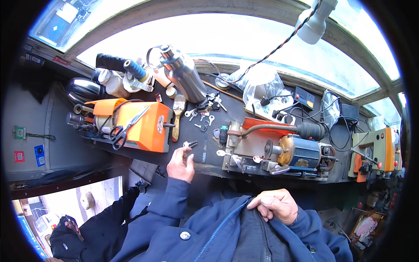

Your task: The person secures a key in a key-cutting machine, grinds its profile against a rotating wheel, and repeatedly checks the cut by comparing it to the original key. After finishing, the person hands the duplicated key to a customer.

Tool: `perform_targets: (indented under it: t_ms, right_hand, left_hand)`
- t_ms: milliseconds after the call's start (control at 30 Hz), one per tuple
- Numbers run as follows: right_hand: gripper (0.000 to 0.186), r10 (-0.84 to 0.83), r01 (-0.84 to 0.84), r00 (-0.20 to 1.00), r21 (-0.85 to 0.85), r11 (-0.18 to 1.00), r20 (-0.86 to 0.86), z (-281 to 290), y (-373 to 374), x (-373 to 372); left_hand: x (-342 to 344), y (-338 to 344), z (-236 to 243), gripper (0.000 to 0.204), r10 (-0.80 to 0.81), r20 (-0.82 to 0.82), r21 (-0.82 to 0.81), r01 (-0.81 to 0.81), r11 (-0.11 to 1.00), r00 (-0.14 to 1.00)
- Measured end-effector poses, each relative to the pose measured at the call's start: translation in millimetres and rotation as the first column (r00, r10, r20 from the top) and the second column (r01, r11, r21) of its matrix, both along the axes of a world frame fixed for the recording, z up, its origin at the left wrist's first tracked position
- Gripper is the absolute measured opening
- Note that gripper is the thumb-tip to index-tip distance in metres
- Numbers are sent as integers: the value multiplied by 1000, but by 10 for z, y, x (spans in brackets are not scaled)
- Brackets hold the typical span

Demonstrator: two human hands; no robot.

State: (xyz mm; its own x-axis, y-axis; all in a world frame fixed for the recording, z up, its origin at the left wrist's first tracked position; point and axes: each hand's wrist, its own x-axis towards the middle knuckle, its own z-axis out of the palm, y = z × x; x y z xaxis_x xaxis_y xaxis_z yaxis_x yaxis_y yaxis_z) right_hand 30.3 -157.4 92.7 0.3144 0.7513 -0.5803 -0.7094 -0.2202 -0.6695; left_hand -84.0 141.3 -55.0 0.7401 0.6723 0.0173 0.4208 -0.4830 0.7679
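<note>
My left hand [180,166] reaches over the front edge of the dark bench. Its thumb stands apart from the loosely bent fingers, and a few small keys [190,144] lie at the fingertips. My right hand [277,206] is closed on the front edge of my blue jacket [218,227], low in front of my body. Right of the left hand stands a key cutting machine [299,150] with a blue motor; a key [221,153] sits at its left end. More loose keys [211,119] lie farther back, beside a wooden-handled brush [178,114].
An orange machine [146,126] with scissors [122,135] on top stands left. Behind are a steel bottle [183,74] and a white power strip [270,115] with cords. A cream-coloured machine [377,148] is far right. Another person [94,229] in black holds a phone at lower left.
</note>
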Motion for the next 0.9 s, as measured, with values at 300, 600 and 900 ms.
perform_targets:
  t_ms: [300, 600, 900]
  right_hand:
    - [30, -6, 28, 989, -150, 988, 150, 254, 82, -155]
    - [29, -62, 90, 963, -97, 991, 263, 271, 164, -299]
    - [27, -133, 153, 960, -65, 986, 246, 152, 410, -425]
  left_hand:
    - [293, 334, -132, 19, -90, -262, 274, 163, 948, 961]
    - [301, 464, -242, 11, -190, -301, 300, 282, 911, 935]
    - [157, 437, -159, 18, -252, -239, 243, 309, 919, 938]
